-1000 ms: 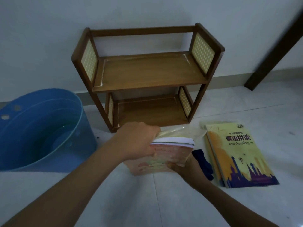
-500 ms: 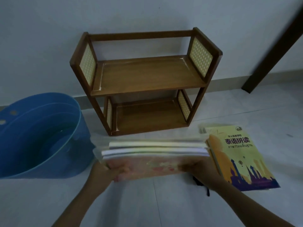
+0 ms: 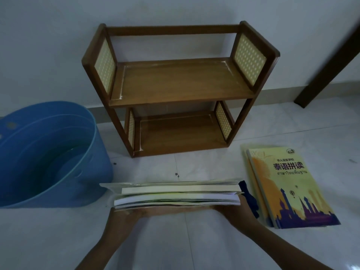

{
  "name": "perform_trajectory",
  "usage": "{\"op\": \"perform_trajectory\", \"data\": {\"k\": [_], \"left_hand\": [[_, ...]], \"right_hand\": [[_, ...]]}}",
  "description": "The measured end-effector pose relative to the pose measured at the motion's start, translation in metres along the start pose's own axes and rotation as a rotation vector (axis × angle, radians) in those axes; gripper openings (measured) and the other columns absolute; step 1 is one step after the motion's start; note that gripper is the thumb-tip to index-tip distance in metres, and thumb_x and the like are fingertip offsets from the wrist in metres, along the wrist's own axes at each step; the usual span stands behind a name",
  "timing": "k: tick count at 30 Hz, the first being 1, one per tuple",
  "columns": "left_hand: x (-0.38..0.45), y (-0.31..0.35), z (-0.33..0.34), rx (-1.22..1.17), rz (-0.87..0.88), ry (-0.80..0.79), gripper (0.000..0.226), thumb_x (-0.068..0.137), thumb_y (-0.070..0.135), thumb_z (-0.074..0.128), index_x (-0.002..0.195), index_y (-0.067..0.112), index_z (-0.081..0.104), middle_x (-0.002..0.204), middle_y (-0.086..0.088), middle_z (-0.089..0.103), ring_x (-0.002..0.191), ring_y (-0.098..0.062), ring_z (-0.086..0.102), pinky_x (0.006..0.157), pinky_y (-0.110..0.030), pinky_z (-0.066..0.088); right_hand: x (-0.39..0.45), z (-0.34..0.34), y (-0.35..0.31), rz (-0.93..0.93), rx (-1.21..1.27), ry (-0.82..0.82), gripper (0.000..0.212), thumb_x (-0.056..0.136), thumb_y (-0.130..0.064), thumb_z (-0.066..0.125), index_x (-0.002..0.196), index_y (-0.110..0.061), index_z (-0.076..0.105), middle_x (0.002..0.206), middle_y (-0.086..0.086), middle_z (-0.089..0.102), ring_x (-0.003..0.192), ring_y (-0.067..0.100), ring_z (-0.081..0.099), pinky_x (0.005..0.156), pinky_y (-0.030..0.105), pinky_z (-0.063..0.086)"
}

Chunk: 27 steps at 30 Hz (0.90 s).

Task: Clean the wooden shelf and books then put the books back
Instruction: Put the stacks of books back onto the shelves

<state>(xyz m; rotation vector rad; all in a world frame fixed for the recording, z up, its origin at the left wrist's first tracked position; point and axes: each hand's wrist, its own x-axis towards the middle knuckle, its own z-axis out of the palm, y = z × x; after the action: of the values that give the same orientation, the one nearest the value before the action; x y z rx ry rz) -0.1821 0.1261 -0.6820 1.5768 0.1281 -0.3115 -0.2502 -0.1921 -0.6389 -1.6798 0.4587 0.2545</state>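
Two hands (image 3: 134,212) under the book stack (image 3: 175,195), palms touching its underside

A pale tiled floor (image 3: 194,240) is seen, against a wall. On it a two-tier wooden shelf (image 3: 181,82) is stood by the wall, both boards bare. A blue tub (image 3: 48,152) is set to its left. Yellow books (image 3: 288,184) are laid flat at the right, stacked, near the shelf.

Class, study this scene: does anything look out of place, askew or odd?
Mostly tidy. The held stack of books is uneven, its edges not flush. A dark blue cloth is wedged between it and the yellow books on the floor.
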Motion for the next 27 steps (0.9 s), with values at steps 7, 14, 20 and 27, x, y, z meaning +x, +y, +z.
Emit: {"op": "perform_trajectory", "data": {"k": [7,14,20,27], "left_hand": [[-0.008,0.024,0.012,0.182,-0.056,0.008,0.047,0.045,0.048,0.088,0.085,0.023,0.078,0.081,-0.006,0.077,0.078,-0.027,0.074,0.064,-0.04,0.061],[-0.004,0.141,0.05,0.195,0.015,0.062,0.05,0.068,0.005,0.083,0.104,0.031,0.059,0.089,0.009,0.075,0.083,-0.01,0.071,0.064,-0.023,0.057],[0.031,0.268,0.063,0.262,0.291,0.139,0.046,0.072,0.034,0.081,0.111,0.023,0.059,0.098,0.006,0.074,0.086,-0.009,0.072,0.07,-0.037,0.061],[0.113,0.318,0.083,0.415,0.319,0.202,0.018,0.085,0.022,0.07,0.102,0.019,0.065,0.096,0.003,0.071,0.085,-0.012,0.068,0.059,-0.02,0.05]], "right_hand": [[-0.009,-0.012,-0.006,-0.105,-0.104,-0.05,0.026,0.079,-0.01,0.075,0.093,-0.032,0.072,0.08,-0.022,0.074,0.081,0.001,0.07,0.076,0.014,0.054],[-0.02,-0.052,-0.12,-0.328,-0.165,0.021,0.041,0.088,-0.013,0.066,0.125,-0.023,0.05,0.111,-0.008,0.07,0.102,0.014,0.069,0.075,0.032,0.06],[-0.003,-0.084,-0.236,-0.424,-0.073,0.092,0.045,0.082,-0.024,0.073,0.122,-0.021,0.053,0.109,0.001,0.07,0.094,0.02,0.072,0.067,0.031,0.06],[0.086,-0.075,-0.293,-0.357,-0.244,0.334,0.042,0.086,-0.023,0.068,0.124,-0.018,0.051,0.111,-0.002,0.067,0.1,0.021,0.068,0.085,0.046,0.058]]}}
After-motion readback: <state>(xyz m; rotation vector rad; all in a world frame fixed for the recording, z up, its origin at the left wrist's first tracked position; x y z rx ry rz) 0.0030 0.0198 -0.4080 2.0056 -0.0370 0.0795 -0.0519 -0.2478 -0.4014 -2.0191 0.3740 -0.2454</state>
